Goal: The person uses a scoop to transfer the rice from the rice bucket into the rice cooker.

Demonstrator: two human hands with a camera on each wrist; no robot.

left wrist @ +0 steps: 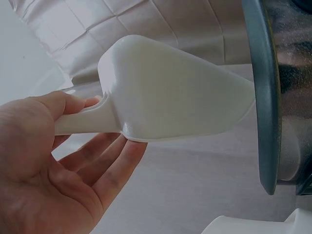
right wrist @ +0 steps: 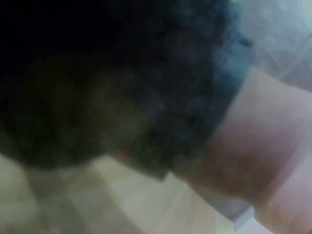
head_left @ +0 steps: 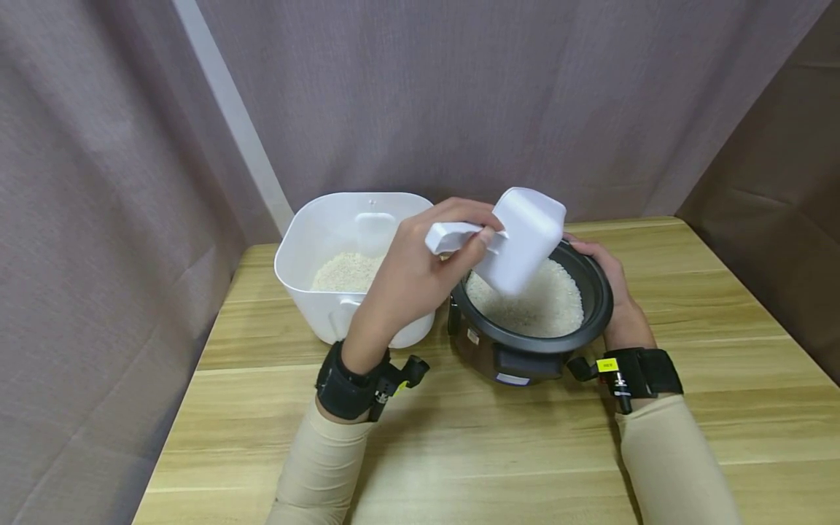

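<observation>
My left hand (head_left: 420, 273) grips the handle of a white scoop (head_left: 518, 237), tipped mouth-down over the dark rice cooker pot (head_left: 600, 295), which holds white rice (head_left: 538, 302). In the left wrist view the thumb lies along the handle and the fingers sit under the scoop (left wrist: 170, 92), next to the pot's rim (left wrist: 265, 97). My right hand (head_left: 613, 292) wraps the pot's right side, fingers on the rim. The right wrist view is a dark blur of the pot (right wrist: 112, 83) with a bit of hand (right wrist: 263, 141).
A white plastic bin (head_left: 295, 266) with rice (head_left: 344, 271) in the bottom stands left of the cooker on the wooden table (head_left: 499, 452). Grey curtains hang behind and to the left. The table's left and right edges are close.
</observation>
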